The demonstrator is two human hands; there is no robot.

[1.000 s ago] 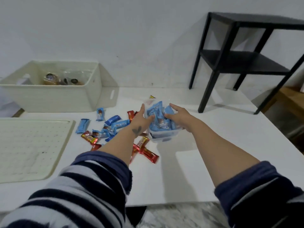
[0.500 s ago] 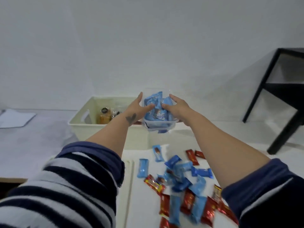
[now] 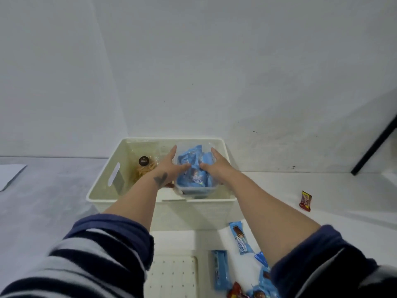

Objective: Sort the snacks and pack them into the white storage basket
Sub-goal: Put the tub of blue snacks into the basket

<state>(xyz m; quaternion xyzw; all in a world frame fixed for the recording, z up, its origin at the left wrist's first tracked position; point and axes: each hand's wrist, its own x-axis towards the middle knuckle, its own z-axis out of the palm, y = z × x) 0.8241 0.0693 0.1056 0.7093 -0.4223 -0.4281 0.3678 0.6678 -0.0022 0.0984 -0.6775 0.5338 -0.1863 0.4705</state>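
Nearest, on the white table [image 3: 322, 211], lie loose blue snack bars [image 3: 221, 269] and red wrappers [image 3: 235, 293] beside a perforated cream lid [image 3: 171, 276]; one red bar [image 3: 306, 201] lies well apart to the right. Beyond them stands the white storage basket [image 3: 193, 214]. Inside it, the left hand [image 3: 169, 167] and right hand [image 3: 217, 165] grasp a clear plastic tub [image 3: 194, 189] from either side, fingers wrapped around its walls. The tub is crammed with glossy blue wrappers. Further left in the basket sits a dark-lidded clear container [image 3: 144, 166] holding something orange.
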